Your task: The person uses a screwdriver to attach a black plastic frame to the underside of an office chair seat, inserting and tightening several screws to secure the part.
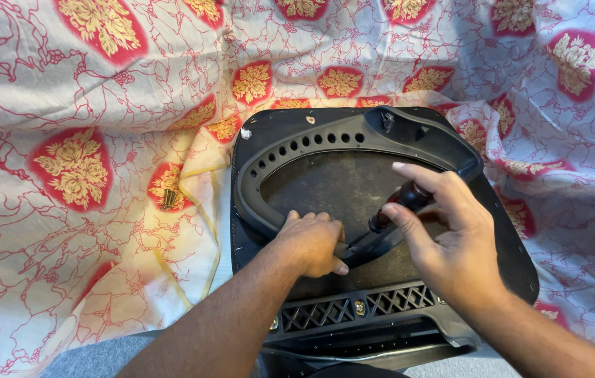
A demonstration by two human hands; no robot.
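Observation:
A black seat panel (514, 259) lies upside down on a patterned cloth. On it rests a curved black plastic frame (311, 140) with a row of holes. My left hand (311, 241) is closed on the lower part of that frame and presses it down. My right hand (451, 238) grips a dark-handled screwdriver (399, 206), its shaft slanting down left toward the frame beside my left hand. The screwdriver's tip is hidden behind my left fingers.
A white cloth with red and gold flower patches (80, 168) covers the whole surface. A few small brass screws (169, 198) lie on it left of the panel. A black latticed bracket (353, 311) with a screw head sits along the panel's near edge.

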